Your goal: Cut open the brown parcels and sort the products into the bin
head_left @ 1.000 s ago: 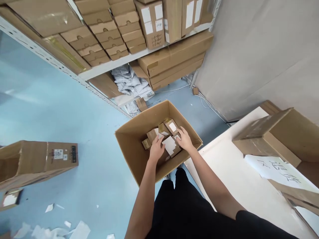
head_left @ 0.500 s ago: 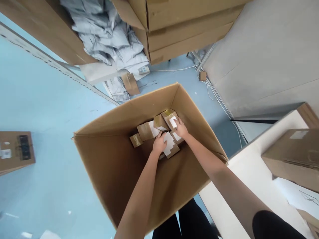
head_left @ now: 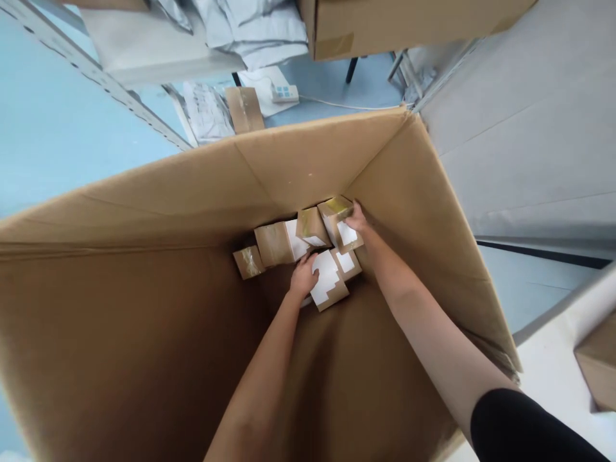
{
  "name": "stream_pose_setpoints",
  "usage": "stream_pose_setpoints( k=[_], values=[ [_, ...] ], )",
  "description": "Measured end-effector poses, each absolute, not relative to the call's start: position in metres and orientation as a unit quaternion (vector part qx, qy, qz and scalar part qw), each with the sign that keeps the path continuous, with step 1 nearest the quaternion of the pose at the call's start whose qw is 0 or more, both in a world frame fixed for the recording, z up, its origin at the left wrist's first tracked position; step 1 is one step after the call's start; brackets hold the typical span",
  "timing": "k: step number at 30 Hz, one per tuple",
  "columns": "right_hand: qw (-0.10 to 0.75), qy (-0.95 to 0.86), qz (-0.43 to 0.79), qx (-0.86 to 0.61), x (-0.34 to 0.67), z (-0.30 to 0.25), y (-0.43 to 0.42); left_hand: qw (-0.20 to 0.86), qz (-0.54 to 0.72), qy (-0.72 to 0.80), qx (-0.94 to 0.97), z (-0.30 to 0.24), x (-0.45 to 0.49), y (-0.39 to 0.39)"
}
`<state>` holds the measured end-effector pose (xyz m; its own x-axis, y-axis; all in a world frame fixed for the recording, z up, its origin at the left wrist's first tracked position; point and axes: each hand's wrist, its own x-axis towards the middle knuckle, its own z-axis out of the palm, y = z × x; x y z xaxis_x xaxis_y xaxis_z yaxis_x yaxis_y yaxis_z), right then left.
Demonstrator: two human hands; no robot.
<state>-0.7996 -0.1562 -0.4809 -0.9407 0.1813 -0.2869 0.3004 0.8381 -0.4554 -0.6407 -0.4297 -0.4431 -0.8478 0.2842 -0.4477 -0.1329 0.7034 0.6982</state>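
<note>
A tall, open carton of plain brown cardboard (head_left: 120,340) fills most of the view, its inner walls creased and its base deep in shadow, and a cluster of small brown cardboard boxes lies at the bottom against the far wall. The right hand (head_left: 357,219) is at the upper right edge of a small taped box with a white label (head_left: 344,235), touching it; whether the fingers close firmly on it cannot be told. The left hand (head_left: 304,277) rests at the side of a small brown box with a step-edged white label (head_left: 329,280), finger and thumb slightly apart, and its grip cannot be judged either. Beyond the rim stand a perforated white metal shelf upright (head_left: 103,80) and a white shelf board (head_left: 158,48), with crumpled silver-grey mailing bags (head_left: 255,32) beside a large brown cardboard box (head_left: 414,25). Below them are a white power strip (head_left: 285,94) and a pale blue floor (head_left: 62,138). A plain grey wall (head_left: 524,109) rises on the right, above a white table (head_left: 546,378) bearing another brown carton (head_left: 600,362).
</note>
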Motion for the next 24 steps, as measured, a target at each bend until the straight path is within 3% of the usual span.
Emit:
stream_pose_setpoints(
  k=[6,14,19,24],
  values=[
    [0.241,0.948,-0.184,0.099,-0.776,-0.461,-0.141,0.270,0.471,0.838,-0.050,-0.469,-0.659,-0.399],
    [0.332,0.930,-0.140,0.072,-0.704,-0.442,-0.159,0.302,0.607,0.724,-0.124,-0.499,-0.657,-0.328],
    [0.314,0.935,-0.149,0.069,-0.686,-0.412,-0.181,0.218,0.570,0.778,-0.153,-0.485,-0.643,-0.336],
    [0.304,0.931,-0.197,0.051,-0.680,-0.361,-0.199,0.169,0.504,0.831,-0.165,-0.426,-0.638,-0.377]
  ],
)
